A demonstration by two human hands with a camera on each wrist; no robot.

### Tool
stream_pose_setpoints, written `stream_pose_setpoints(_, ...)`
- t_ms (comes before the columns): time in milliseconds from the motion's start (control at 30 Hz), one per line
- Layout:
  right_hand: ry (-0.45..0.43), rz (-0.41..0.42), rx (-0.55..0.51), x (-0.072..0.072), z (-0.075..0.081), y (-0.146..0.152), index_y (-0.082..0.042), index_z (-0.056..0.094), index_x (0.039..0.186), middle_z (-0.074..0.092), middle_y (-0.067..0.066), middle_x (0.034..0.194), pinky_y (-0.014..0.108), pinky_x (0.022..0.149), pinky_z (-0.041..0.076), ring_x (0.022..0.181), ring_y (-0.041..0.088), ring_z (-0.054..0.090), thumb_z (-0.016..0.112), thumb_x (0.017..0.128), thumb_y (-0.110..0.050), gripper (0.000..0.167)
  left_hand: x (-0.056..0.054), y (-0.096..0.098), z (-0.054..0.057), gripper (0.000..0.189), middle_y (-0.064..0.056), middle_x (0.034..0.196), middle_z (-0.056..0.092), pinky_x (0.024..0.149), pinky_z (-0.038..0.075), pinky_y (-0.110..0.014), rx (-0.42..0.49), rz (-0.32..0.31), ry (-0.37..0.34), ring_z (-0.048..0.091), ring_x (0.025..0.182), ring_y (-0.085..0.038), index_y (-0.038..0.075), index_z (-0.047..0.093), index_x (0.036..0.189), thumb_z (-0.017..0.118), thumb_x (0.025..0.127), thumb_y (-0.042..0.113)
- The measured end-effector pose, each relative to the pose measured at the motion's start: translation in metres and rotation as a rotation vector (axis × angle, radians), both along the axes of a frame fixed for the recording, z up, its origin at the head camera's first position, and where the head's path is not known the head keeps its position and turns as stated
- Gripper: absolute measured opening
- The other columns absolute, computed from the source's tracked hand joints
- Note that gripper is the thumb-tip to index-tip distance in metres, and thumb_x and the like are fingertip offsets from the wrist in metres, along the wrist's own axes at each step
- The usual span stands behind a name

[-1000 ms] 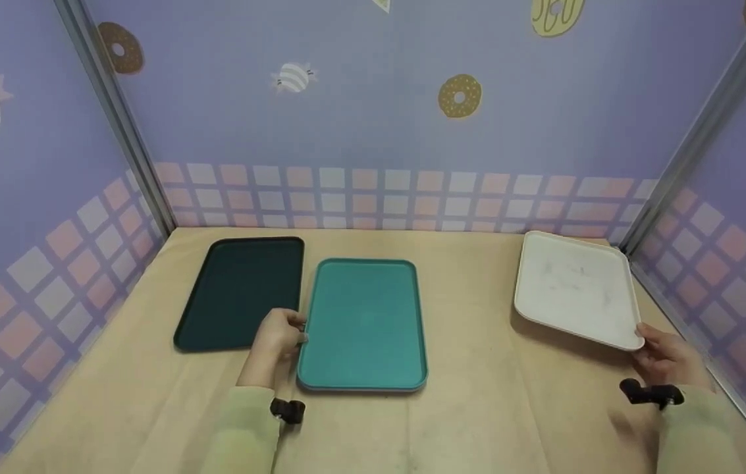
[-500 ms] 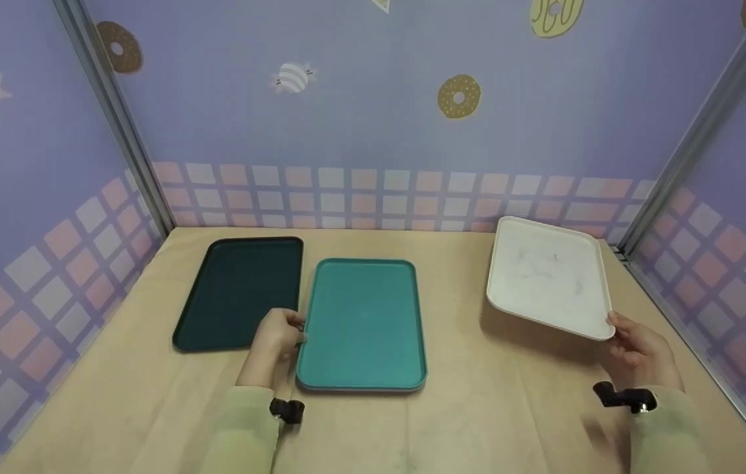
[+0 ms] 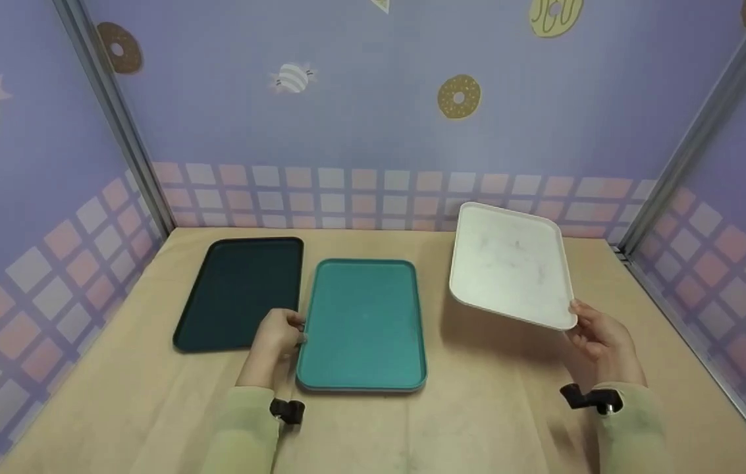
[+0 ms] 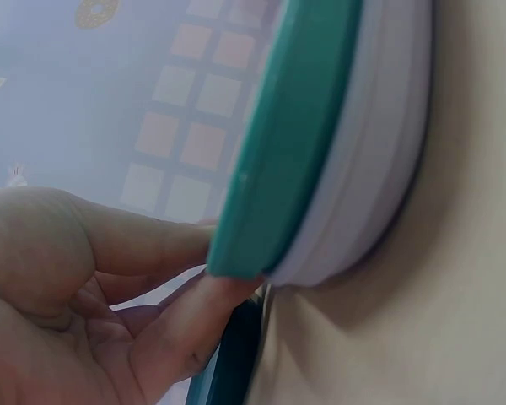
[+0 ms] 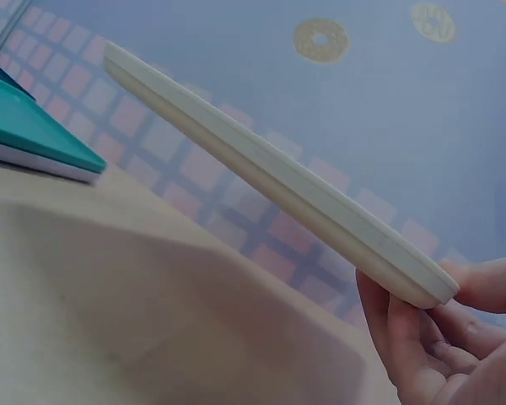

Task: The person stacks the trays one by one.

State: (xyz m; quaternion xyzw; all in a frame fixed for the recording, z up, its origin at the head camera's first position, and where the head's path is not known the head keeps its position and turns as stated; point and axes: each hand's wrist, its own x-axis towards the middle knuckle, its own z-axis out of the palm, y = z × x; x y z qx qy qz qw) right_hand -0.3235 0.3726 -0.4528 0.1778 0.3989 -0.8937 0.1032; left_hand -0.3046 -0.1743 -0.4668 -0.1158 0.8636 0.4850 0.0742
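A white tray with grey smudges hangs tilted above the table at the right. My right hand pinches its near right corner, thumb on top and fingers beneath, as the right wrist view shows. In the middle lies a teal tray, stacked on a pale tray whose side shows in the left wrist view. My left hand pinches the left rim of the teal tray between thumb and fingers. Left of that hand a dark green tray lies flat, its near right corner hidden behind the hand.
A beige cloth covers the table. Purple walls with printed sweets and pink and white tiles close in the back and both sides. Metal posts stand at the back corners.
My right hand has carried the white tray leftward and a little upward, toward the teal tray. My left hand and the other trays have stayed in place.
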Motion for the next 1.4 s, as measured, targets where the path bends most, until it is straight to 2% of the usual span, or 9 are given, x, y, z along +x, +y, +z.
stream_pose_setpoints(200,0.017,0.004,-0.021,-0.001,-0.001,-0.025,-0.006,0.077,0.088,0.074,0.006,0.089,0.025,0.072,0.063,0.081,0.014,0.073,0.058,0.103,-0.006,0.023,0.0,0.001,0.001,0.042,-0.02,0.13,0.062,0.079,0.057,-0.038,-0.012,0.006,-0.014,0.068,0.109,-0.036,0.0,0.061,0.138,0.062,0.097,-0.006)
stream_pose_setpoints(633,0.112,0.074,0.07,0.003,-0.004,-0.072,-0.008,0.075,0.093,0.073,0.004,0.092,0.023,0.074,0.061,0.083,0.012,0.071,0.053,0.106,-0.005,0.026,0.002,0.002,0.005,0.04,-0.024,0.134,0.062,0.081,0.059,-0.04,-0.039,0.017,-0.007,0.066,0.113,-0.036,-0.001,0.06,0.14,0.061,0.1,0.0)
stream_pose_setpoints(733,0.132,0.095,0.096,0.005,-0.005,-0.081,-0.009,0.075,0.093,0.073,0.003,0.091,0.021,0.074,0.061,0.083,0.011,0.07,0.051,0.107,-0.005,0.028,0.003,0.005,0.007,0.037,-0.026,0.138,0.062,0.092,0.058,-0.047,-0.118,0.032,0.05,0.064,0.12,-0.04,-0.003,0.061,0.139,0.056,0.104,0.006)
stream_pose_setpoints(867,0.169,0.131,0.131,0.007,-0.007,-0.094,-0.011,0.072,0.097,0.073,0.001,0.09,0.02,0.072,0.06,0.082,0.01,0.069,0.046,0.109,-0.006,0.029,0.001,0.015,0.011,0.034,-0.025,0.131,0.067,0.099,0.055,-0.05,-0.183,0.052,0.201,0.064,0.122,-0.04,-0.004,0.065,0.134,0.055,0.106,0.012)
stream_pose_setpoints(1000,0.172,0.141,0.145,0.011,-0.007,-0.107,-0.011,0.071,0.097,0.072,0.001,0.09,0.02,0.072,0.06,0.082,0.01,0.068,0.048,0.108,-0.007,0.026,0.0,0.029,0.014,0.035,-0.023,0.126,0.07,0.091,0.061,-0.041,0.048,0.034,0.271,0.072,0.112,-0.034,-0.003,0.063,0.137,0.056,0.106,0.013)
stream_pose_setpoints(1100,0.157,0.139,0.138,0.013,-0.009,-0.12,-0.01,0.071,0.094,0.072,0.001,0.089,0.021,0.073,0.06,0.082,0.011,0.068,0.05,0.107,-0.007,0.025,0.0,0.039,0.015,0.039,-0.024,0.13,0.068,0.085,0.063,-0.034,0.288,0.014,0.257,0.074,0.109,-0.032,-0.003,0.058,0.143,0.055,0.107,0.013)
stream_pose_setpoints(1167,0.153,0.14,0.144,0.015,-0.01,-0.129,-0.009,0.07,0.092,0.071,0.001,0.088,0.021,0.073,0.06,0.081,0.011,0.068,0.05,0.107,-0.007,0.025,0.0,0.044,0.014,0.041,-0.024,0.132,0.068,0.083,0.064,-0.032,0.398,0.006,0.245,0.075,0.108,-0.03,-0.003,0.056,0.144,0.055,0.107,0.015)
stream_pose_setpoints(1267,0.159,0.139,0.182,0.018,-0.013,-0.144,-0.009,0.069,0.091,0.071,0.0,0.085,0.021,0.072,0.06,0.08,0.01,0.069,0.051,0.107,-0.006,0.024,-0.001,0.048,0.013,0.042,-0.023,0.13,0.07,0.082,0.064,-0.032,0.477,0.018,0.235,0.076,0.106,-0.028,-0.002,0.059,0.142,0.059,0.106,0.019)
stream_pose_setpoints(1400,0.177,0.137,0.276,0.023,-0.018,-0.163,-0.01,0.068,0.092,0.071,-0.002,0.084,0.022,0.07,0.059,0.078,0.008,0.069,0.054,0.106,-0.006,0.02,-0.002,0.044,0.011,0.034,-0.021,0.123,0.073,0.077,0.064,-0.031,0.458,0.054,0.241,0.076,0.097,-0.021,-0.001,0.07,0.13,0.068,0.101,0.016)
